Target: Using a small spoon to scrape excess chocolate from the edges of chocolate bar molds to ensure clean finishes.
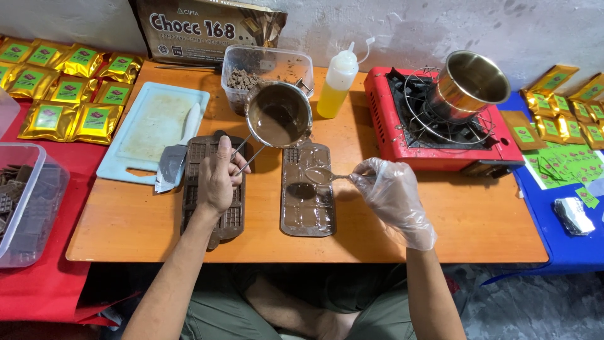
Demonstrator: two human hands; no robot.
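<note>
Near the middle of the wooden table (440, 239) we hold a small steel saucepan (279, 116) of melted chocolate, tilted over the far end of a chocolate mould (307, 189). Our bare left hand (220, 177) is clenched round the saucepan's thin wire handle. Our right hand (393, 195), in a clear plastic glove, grips a spoon (321, 175) by its stem, the bowl held level above the mould. That mould is grey-brown, long and narrow, with wet brown chocolate pooled in its cells. A second mould (195, 189) lies just left of it, partly under our left hand, its small square cells dark and filled.

Toward the far left corner sits a pale blue cutting board (151, 123) with a broad knife (175, 160) across its near edge. Behind the saucepan stands a clear plastic tub (267, 66) with brown lumps inside, and beside it a squeeze bottle (338, 79) of yellow liquid. A red camp stove (434, 119) takes the far right corner, carrying a shiny metal pot (469, 85) tipped on its side on a wire ring.

Against the wall leans a large brown bag (207, 28) with pale lettering. On the red cloth to the left lie rows of flat gold pouches (63, 88) with green labels; more gold pouches (563, 107) and loose green labels (563, 167) cover the blue cloth to the right. A clear bin (25, 201) of dark chocolate pieces sits at the left edge.
</note>
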